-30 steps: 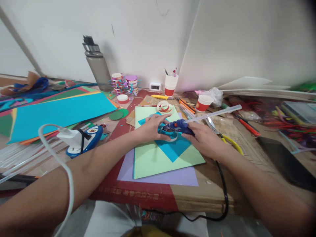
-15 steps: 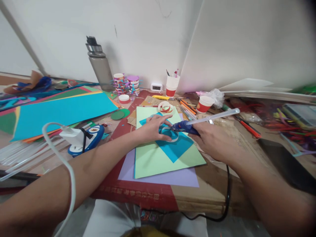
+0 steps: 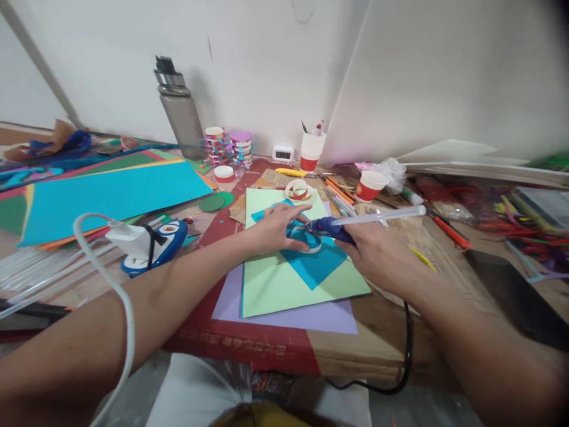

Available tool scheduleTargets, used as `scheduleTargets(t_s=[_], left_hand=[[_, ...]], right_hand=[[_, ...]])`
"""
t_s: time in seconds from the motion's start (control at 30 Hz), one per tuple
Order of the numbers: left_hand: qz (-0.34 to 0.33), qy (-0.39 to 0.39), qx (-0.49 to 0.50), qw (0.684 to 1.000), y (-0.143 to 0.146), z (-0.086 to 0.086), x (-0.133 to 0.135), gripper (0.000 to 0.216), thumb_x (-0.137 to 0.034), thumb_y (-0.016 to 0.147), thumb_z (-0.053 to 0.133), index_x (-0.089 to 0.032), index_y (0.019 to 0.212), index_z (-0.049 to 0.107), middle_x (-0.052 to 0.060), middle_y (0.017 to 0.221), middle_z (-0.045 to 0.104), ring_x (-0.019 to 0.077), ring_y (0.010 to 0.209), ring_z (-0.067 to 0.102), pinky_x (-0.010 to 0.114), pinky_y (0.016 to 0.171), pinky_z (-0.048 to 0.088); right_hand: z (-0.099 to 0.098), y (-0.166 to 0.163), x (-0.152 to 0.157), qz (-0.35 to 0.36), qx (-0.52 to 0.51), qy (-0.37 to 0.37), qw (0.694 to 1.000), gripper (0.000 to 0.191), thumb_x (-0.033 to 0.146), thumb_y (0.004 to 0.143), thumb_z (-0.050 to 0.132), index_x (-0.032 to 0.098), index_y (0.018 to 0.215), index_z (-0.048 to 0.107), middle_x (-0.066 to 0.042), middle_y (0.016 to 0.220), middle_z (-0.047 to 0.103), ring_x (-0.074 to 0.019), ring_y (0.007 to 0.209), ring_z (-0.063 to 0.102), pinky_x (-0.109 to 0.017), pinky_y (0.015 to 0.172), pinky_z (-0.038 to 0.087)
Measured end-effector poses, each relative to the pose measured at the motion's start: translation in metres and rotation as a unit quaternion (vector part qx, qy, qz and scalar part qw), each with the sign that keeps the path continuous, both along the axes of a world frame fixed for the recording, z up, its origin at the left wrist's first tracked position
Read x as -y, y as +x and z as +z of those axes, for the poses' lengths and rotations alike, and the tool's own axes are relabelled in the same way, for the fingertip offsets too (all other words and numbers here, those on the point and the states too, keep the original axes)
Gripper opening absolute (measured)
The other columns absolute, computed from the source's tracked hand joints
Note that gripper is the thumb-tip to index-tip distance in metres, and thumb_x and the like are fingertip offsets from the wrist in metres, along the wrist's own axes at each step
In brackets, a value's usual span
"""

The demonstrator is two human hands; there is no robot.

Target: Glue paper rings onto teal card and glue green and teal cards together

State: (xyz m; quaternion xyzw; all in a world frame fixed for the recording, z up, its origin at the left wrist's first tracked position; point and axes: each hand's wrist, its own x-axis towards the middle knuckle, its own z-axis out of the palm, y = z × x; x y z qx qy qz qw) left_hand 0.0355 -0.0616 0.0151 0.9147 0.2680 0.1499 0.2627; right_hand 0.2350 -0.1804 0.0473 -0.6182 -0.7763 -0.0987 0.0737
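A white paper ring (image 3: pixel 315 248) stands on a blue paper square (image 3: pixel 313 273), which lies on light green sheets (image 3: pixel 267 296). My left hand (image 3: pixel 279 228) is curved around the ring's left side, its thumb low against the ring and its index finger stretched out above. My right hand (image 3: pixel 371 243) is closed round a blue hot glue gun (image 3: pixel 331 226). The gun's nozzle points left at the ring's upper right rim. A long translucent glue stick (image 3: pixel 386 214) sticks out of its back. Whether the nozzle touches the ring I cannot tell.
Another paper ring with red (image 3: pixel 299 190) lies behind. Paper cups (image 3: pixel 371 185), a pen cup (image 3: pixel 312 151), a small clock (image 3: pixel 283 154) and a bottle (image 3: pixel 180 118) stand farther back. A power strip (image 3: pixel 175 240) sits left. A black cable (image 3: pixel 408 344) hangs at the front edge.
Both hands, the ring and the glue gun keep nearly the same places. The view has shifted slightly, and the glue stick's outer end appears a little lower.
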Motion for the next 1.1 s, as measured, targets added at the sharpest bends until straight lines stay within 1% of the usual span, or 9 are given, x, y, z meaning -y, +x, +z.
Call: scheduleTargets(t_s=[0.1,0.27,0.33,0.57,0.63,0.77,0.97,1.1], left_hand=[[0.007,0.001,-0.001,1.0,0.0,0.0,0.0,0.088,-0.049,0.066,0.073,-0.028,0.141,0.032,0.004,0.124,0.06,0.0292,0.124,0.036,0.042,0.1,0.023],[-0.001,0.008,-0.002,1.0,0.001,-0.001,-0.001,0.089,-0.049,0.067,0.072,-0.028,0.142,0.03,0.002,0.123,0.06,0.0276,0.125,0.036,0.042,0.101,0.022],[-0.001,0.004,-0.003,1.0,0.001,-0.001,-0.001,0.089,-0.049,0.066,0.072,-0.028,0.142,0.03,0.003,0.123,0.06,0.0281,0.125,0.036,0.042,0.101,0.022],[0.012,0.008,-0.007,1.0,0.001,0.0,0.0,0.091,-0.051,0.064,0.074,-0.028,0.141,0.032,0.005,0.122,0.059,0.0299,0.124,0.037,0.043,0.099,0.025],[0.018,0.011,-0.007,1.0,0.001,0.0,0.0,0.09,-0.051,0.064,0.074,-0.028,0.141,0.033,0.006,0.122,0.058,0.0302,0.123,0.038,0.043,0.099,0.026],[0.025,0.013,-0.008,1.0,0.002,-0.001,0.0,0.092,-0.051,0.062,0.075,-0.026,0.141,0.034,0.008,0.121,0.056,0.0301,0.12,0.041,0.042,0.098,0.028],[0.021,0.02,0.0,1.0,0.0,-0.004,-0.001,0.09,-0.051,0.063,0.075,-0.027,0.14,0.036,0.009,0.123,0.054,0.0295,0.119,0.042,0.043,0.099,0.028],[0.013,0.024,0.017,0.999,-0.001,-0.007,-0.003,0.09,-0.053,0.063,0.074,-0.029,0.14,0.035,0.008,0.121,0.056,0.0294,0.118,0.043,0.042,0.097,0.029]], right_hand=[[-0.001,-0.001,-0.001,-0.005,-0.002,-0.005,1.0,0.023,0.03,0.091,0.043,0.018,0.101,0.059,-0.009,0.085,0.067,-0.0212,0.073,0.059,-0.029,0.058,0.035],[0.003,0.004,0.0,0.017,-0.028,0.001,0.999,0.019,0.028,0.09,0.044,0.019,0.1,0.058,-0.009,0.089,0.066,-0.0211,0.078,0.059,-0.029,0.062,0.037],[0.003,0.004,0.0,0.013,-0.037,0.0,0.999,0.019,0.028,0.09,0.044,0.019,0.1,0.058,-0.009,0.089,0.066,-0.0216,0.079,0.059,-0.029,0.062,0.038],[-0.008,-0.001,-0.006,0.003,-0.093,-0.015,0.996,0.02,0.031,0.09,0.043,0.019,0.096,0.058,-0.009,0.092,0.066,-0.0225,0.082,0.06,-0.031,0.069,0.041],[-0.01,-0.002,-0.008,0.0,-0.115,-0.019,0.993,0.021,0.031,0.09,0.043,0.018,0.098,0.058,-0.01,0.094,0.066,-0.0228,0.084,0.06,-0.032,0.071,0.042],[-0.013,-0.001,-0.01,-0.001,-0.149,-0.037,0.988,0.024,0.033,0.089,0.045,0.016,0.101,0.058,-0.012,0.099,0.066,-0.0246,0.09,0.06,-0.034,0.077,0.043],[-0.012,0.002,-0.013,0.002,-0.201,-0.081,0.976,0.029,0.035,0.088,0.046,0.016,0.107,0.058,-0.012,0.106,0.065,-0.0252,0.097,0.059,-0.035,0.083,0.043],[-0.01,0.005,-0.014,-0.001,-0.239,-0.116,0.964,0.033,0.038,0.087,0.048,0.015,0.11,0.058,-0.012,0.109,0.064,-0.0256,0.098,0.059,-0.035,0.082,0.044]])
